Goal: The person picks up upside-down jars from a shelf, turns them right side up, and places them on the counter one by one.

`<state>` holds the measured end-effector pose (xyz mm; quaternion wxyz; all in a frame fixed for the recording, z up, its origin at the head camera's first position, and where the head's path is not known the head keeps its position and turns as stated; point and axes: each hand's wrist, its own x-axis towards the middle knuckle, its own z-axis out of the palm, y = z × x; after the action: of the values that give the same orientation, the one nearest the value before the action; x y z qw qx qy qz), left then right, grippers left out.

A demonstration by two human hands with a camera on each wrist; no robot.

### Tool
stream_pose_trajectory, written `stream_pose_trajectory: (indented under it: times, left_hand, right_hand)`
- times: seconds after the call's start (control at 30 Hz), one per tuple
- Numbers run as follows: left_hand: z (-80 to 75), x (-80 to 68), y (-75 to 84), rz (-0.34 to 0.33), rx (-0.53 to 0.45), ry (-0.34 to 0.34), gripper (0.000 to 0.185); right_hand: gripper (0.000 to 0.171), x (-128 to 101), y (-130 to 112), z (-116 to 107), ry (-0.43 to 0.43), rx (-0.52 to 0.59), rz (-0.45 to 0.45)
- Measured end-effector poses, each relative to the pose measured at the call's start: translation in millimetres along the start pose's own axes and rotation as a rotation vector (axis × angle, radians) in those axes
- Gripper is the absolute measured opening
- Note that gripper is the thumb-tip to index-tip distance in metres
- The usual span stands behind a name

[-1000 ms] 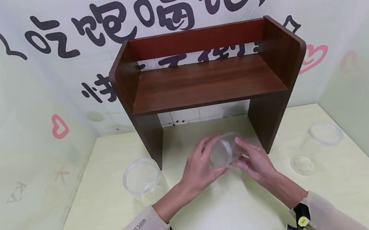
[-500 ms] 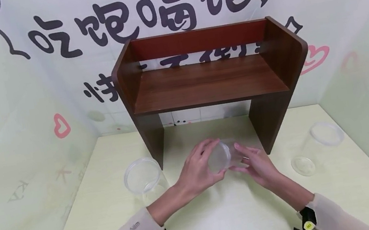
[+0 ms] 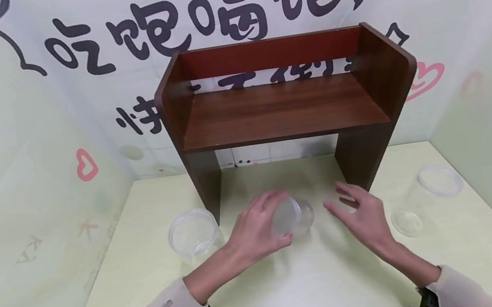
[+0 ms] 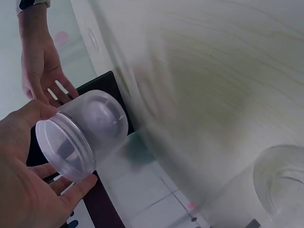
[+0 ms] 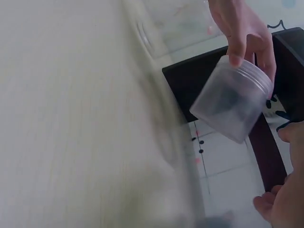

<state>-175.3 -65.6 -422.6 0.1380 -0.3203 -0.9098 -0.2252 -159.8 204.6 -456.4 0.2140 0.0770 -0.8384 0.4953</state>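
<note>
The small clear jar (image 3: 294, 215) is lying tipped on its side in the air just in front of the wooden shelf (image 3: 287, 110), below its board and between its two legs, a little toward the left leg. Its long axis is running roughly left to right, the open threaded mouth facing the left hand (image 3: 257, 228) and the closed base pointing toward the right hand (image 3: 366, 215). The left hand is gripping it, thumb and fingers curled round the rim end. The right hand is hanging just beside the base, fingers spread and relaxed, holding nothing, apart from the jar. A larger open jar (image 3: 191, 234) is standing left of the shelf's left leg; a lid (image 3: 406, 222) and another clear jar (image 3: 438, 182) are lying right of its right leg.
</note>
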Motion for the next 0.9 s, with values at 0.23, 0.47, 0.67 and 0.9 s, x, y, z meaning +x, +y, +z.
stream_pose_trajectory:
  times: [0.23,0.47,0.67,0.9]
  left_hand:
    - [-7.1,-3.9,-1.2,-0.021,0.078,-0.069,0.081]
    - [-16.6,-7.0,-0.4,-0.056,0.135,-0.169,0.083]
    - [-21.6,-9.6,1.0,-0.073,0.189,-0.235,0.083]
    - [-24.0,-15.6,3.4,-0.085,0.214,-0.316,0.078]
  right_hand:
    - [0.066,7.2,-4.2,-22.3,0.293,-0.113,-0.322]
    - [0.067,24.2,-14.0,-46.1,0.457,-0.049,-0.359]
    - [0.068,36.3,-14.1,-62.1,0.492,-0.055,-0.286]
    - [0.066,53.3,-12.3,-72.5,0.435,-0.061,-0.151]
